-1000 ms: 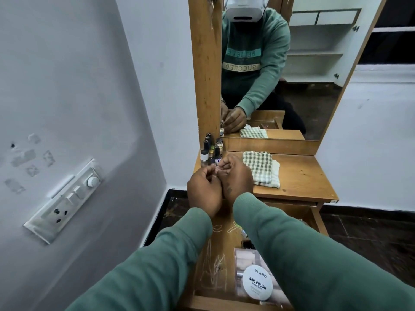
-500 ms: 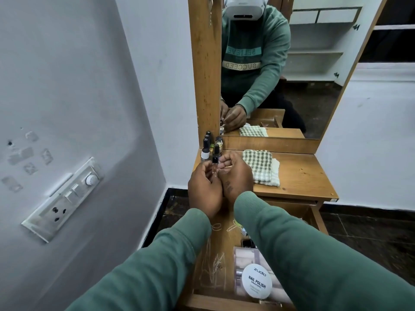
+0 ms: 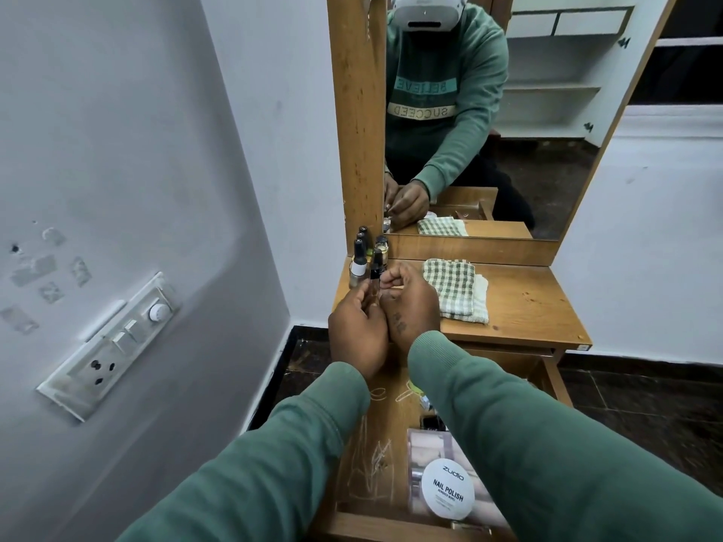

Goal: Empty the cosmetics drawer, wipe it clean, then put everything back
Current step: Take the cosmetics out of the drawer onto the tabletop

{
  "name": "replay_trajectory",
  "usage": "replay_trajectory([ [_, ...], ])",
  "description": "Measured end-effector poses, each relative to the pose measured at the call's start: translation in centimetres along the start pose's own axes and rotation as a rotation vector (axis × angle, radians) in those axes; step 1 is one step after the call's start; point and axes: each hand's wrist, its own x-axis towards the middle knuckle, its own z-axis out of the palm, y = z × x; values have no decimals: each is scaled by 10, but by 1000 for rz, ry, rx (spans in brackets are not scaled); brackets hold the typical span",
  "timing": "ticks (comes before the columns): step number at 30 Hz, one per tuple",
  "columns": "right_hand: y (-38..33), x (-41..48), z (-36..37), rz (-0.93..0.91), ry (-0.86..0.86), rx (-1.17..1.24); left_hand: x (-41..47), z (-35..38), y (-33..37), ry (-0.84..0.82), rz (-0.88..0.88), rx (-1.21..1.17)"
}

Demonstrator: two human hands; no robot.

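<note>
Drawer [image 3: 352, 518] holds nail-polish tin [image 3: 448, 487].

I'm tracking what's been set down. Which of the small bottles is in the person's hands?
The dark-capped bottle nearest the hands, pinched by the left hand beside the right hand. The other bottles stand free behind it by the mirror frame.
</note>
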Motion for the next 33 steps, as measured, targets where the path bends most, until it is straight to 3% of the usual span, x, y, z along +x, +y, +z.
replay_trajectory([
  [10, 0, -6, -8, 6, -24, 4, -7, 0, 2, 22, 5, 35],
  [15, 4, -24, -30, -111, -11, -193, -22, -6, -7, 34, 61, 57],
  [20, 22, -63, -67, -285, -107, -399, -47, 4, -22, -156, 118, 21],
  [26, 76, -102, -99, -164, -165, -475, -76, 23, -49, -507, 41, 369],
  [33, 93, -100, -107, -70, -118, -479, -81, 32, -51, -481, -7, 525],
])
